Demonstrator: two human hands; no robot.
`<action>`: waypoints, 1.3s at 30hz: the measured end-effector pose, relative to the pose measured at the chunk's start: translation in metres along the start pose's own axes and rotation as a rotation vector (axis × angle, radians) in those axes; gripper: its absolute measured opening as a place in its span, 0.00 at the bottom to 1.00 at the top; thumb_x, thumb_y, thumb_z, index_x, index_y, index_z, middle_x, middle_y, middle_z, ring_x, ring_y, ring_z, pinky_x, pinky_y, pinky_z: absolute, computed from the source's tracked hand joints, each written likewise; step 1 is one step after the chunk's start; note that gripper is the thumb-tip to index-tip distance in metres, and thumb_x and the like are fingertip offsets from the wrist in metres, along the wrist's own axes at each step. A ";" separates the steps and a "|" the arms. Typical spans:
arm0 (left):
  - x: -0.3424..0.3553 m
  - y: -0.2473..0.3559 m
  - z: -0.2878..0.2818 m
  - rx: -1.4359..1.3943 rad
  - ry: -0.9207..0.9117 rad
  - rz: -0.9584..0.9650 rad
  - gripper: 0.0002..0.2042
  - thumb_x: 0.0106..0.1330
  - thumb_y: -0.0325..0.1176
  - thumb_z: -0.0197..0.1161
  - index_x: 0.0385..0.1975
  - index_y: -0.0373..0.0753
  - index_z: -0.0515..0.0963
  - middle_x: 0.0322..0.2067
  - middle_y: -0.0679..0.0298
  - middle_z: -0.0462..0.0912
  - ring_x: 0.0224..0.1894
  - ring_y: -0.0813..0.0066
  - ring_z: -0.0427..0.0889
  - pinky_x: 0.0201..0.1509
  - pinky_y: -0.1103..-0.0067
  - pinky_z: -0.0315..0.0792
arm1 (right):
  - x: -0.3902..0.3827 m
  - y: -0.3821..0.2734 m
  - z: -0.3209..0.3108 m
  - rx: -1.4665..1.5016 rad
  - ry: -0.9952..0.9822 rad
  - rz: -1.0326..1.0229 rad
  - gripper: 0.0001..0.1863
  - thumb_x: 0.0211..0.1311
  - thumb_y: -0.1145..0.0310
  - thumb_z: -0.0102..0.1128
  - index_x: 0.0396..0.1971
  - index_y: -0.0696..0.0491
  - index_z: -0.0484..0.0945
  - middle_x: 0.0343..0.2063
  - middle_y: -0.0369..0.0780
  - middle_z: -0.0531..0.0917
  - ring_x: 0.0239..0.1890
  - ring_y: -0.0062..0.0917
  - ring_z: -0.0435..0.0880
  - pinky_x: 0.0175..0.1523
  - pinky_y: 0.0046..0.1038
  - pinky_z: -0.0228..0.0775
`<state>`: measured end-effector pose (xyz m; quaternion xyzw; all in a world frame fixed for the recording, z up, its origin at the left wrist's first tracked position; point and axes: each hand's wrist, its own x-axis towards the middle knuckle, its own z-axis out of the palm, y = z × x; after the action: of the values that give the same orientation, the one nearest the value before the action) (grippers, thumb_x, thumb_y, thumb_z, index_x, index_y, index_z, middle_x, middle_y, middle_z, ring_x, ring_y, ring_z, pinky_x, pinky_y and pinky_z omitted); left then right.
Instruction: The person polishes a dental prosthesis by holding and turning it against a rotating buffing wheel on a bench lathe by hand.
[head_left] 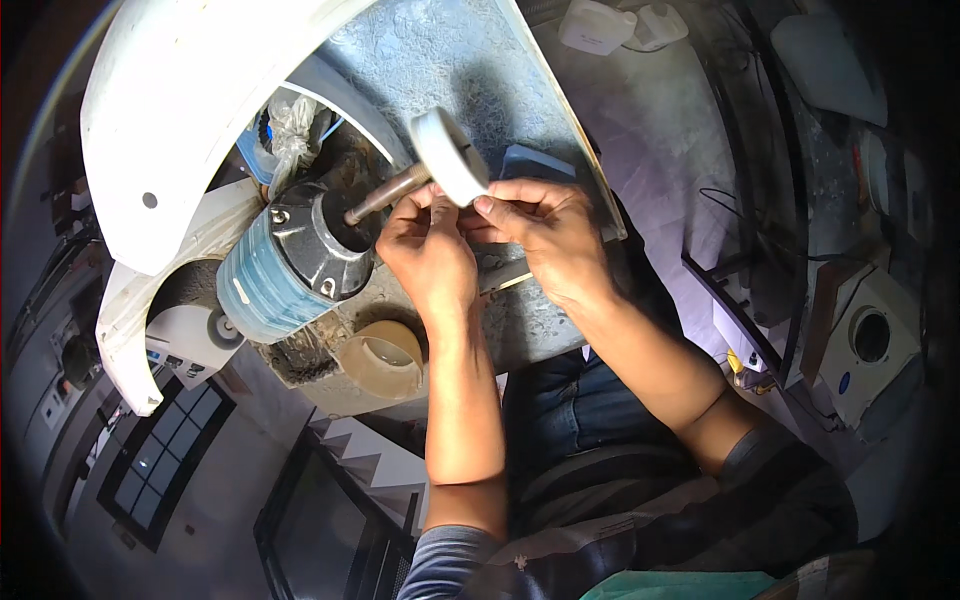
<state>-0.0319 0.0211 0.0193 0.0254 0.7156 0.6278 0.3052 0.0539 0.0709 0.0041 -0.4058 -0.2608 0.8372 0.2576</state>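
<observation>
Head view shows two bare hands meeting at one white wheel [436, 152], which is mounted on the end of a brownish metal shaft [390, 192]. This shaft comes out from a motor [262, 278] with a blue ribbed body and a black end cap [340, 262], lying tilted on the worn grey table [525, 325]. The left hand [435, 250] is just below the wheel and near the shaft, with the thumb and the fingers bent and brought close together. The right hand [558, 238] comes from the other side, its thumb and forefinger gathered at the lower rim of the wheel, very near to the left fingertips. Whether either hand pinches some small piece there, I cannot tell (the fingertips cover this spot, and the wheel itself looks blurred). Behind the right hand lies a flat blue object [540, 162], against a mottled blue-grey panel [400, 50]. On the table, below the motor and to the left of the left forearm, stands a round tan ring [402, 380]. Above the motor rises a large white curved cover [190, 130], and beside its inner edge a crumpled clear plastic bag [293, 130] is near a blue container [252, 160].
</observation>
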 end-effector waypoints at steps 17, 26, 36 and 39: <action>0.008 -0.004 -0.005 -0.049 0.004 -0.028 0.05 0.65 0.22 0.56 0.30 0.29 0.79 0.25 0.64 0.81 0.25 0.84 0.75 0.28 0.86 0.66 | 0.002 0.003 0.000 -0.084 -0.014 0.004 0.07 0.59 0.78 0.59 0.37 0.65 0.79 0.31 0.44 0.83 0.32 0.25 0.85 0.37 0.24 0.80; 0.010 -0.005 -0.005 -0.049 -0.004 -0.026 0.05 0.64 0.23 0.57 0.29 0.29 0.79 0.25 0.64 0.81 0.25 0.84 0.75 0.29 0.86 0.67 | 0.003 0.002 -0.001 -0.121 -0.007 0.008 0.07 0.59 0.77 0.60 0.36 0.64 0.79 0.30 0.44 0.83 0.29 0.23 0.84 0.34 0.22 0.79; 0.005 0.001 -0.003 -0.075 -0.011 -0.053 0.05 0.65 0.22 0.56 0.31 0.28 0.78 0.25 0.62 0.81 0.23 0.82 0.76 0.26 0.85 0.69 | 0.004 0.003 -0.004 -0.148 -0.031 0.018 0.06 0.58 0.78 0.61 0.35 0.64 0.79 0.29 0.43 0.83 0.29 0.22 0.84 0.33 0.21 0.78; 0.008 -0.003 -0.005 -0.096 -0.019 -0.048 0.05 0.65 0.22 0.56 0.32 0.28 0.78 0.26 0.62 0.81 0.24 0.82 0.77 0.27 0.85 0.70 | 0.004 0.002 -0.003 -0.105 -0.017 0.001 0.06 0.58 0.78 0.60 0.35 0.63 0.79 0.29 0.43 0.84 0.29 0.23 0.84 0.33 0.21 0.78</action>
<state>-0.0395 0.0188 0.0134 -0.0007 0.6820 0.6537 0.3279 0.0540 0.0725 -0.0015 -0.4119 -0.3064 0.8259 0.2332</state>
